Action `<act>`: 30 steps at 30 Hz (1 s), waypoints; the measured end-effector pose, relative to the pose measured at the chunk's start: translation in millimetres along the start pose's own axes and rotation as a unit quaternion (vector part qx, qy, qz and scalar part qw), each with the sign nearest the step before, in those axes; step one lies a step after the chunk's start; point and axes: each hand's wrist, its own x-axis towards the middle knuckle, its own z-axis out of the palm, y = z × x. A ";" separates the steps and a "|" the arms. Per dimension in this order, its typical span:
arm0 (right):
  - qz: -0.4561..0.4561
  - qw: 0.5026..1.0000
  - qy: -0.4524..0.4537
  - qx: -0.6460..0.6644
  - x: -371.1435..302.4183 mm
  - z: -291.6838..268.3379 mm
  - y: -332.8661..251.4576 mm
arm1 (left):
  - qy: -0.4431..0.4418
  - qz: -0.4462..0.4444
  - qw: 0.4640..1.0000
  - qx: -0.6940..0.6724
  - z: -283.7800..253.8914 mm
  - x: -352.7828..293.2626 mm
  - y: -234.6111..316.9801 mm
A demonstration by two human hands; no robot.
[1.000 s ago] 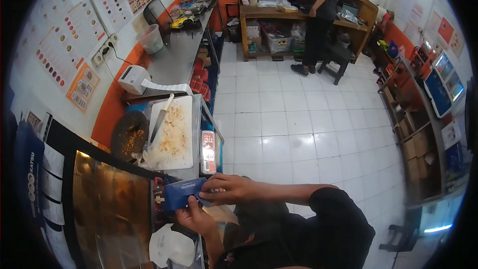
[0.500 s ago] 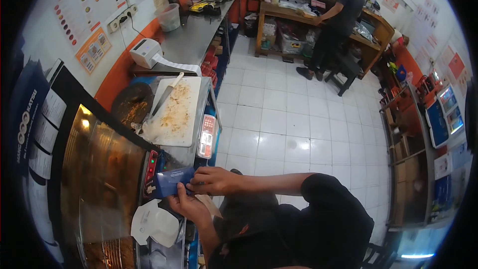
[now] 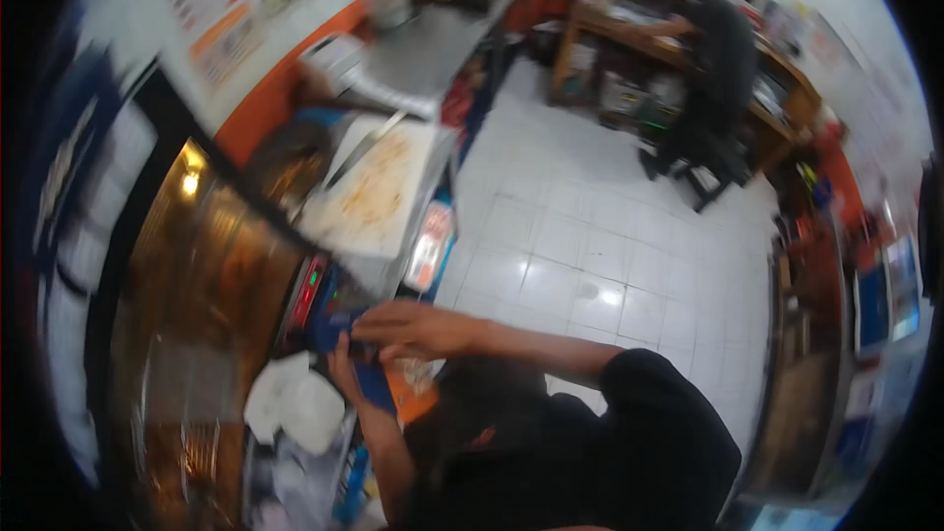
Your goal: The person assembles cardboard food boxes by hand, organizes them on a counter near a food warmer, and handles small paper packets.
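A small dark blue cardboard box [image 3: 332,331] is between my hands, low and left of centre, smeared by motion. My left hand [image 3: 346,370] grips its near side from below. Fingers of my right hand [image 3: 411,328] lie together over the box's right end and top, pressing on it; their tips are partly hidden. Just below my hands sits a white paper container [image 3: 295,403]. Beyond the box lies a white cutting board [image 3: 379,192] covered with brown crumbs, a knife [image 3: 366,147] resting along its left side.
At the left stands a lit glass display cabinet [image 3: 211,305]. A dark round bowl [image 3: 290,162] and a white label printer [image 3: 339,64] stand beyond it. Across the tiled floor [image 3: 551,236], a person in dark clothes [image 3: 723,69] works at a wooden counter [image 3: 580,29].
The view has turned, shifting the room rightward. My right hand has moved over the top of the box, and the box now sits lower between my hands. The far person leans more.
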 end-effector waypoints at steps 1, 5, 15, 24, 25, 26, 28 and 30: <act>-0.010 0.998 -0.056 -0.030 -13.3 -1.7 5.8 | -0.017 -0.060 0.997 -0.044 -8.9 9.0 1.6; 0.128 0.988 -0.050 -0.077 -49.3 10.4 -19.1 | 0.066 -0.059 0.996 -0.035 -67.8 52.8 -54.3; 0.130 0.986 -0.105 -0.007 2.4 -16.9 77.5 | 0.037 -0.096 0.977 -0.186 -30.8 26.8 -35.5; 0.014 0.987 -0.149 -0.050 59.8 6.3 134.4 | 0.093 0.091 0.924 -0.360 -84.0 68.0 -102.5; 0.103 0.983 -0.150 -0.005 80.9 3.4 141.9 | 0.094 0.095 0.971 -0.198 -61.7 55.5 -86.6; 0.067 0.979 -0.185 -0.056 96.9 7.3 156.8 | 0.106 0.100 0.989 -0.007 -39.2 40.2 -67.9; -0.006 0.955 -0.252 -0.158 123.8 19.7 185.7 | 0.148 0.065 0.987 0.006 -19.1 13.9 -47.8; -0.036 0.934 -0.277 -0.224 137.8 50.9 216.8 | 0.273 0.067 0.959 0.034 -56.6 2.0 -54.7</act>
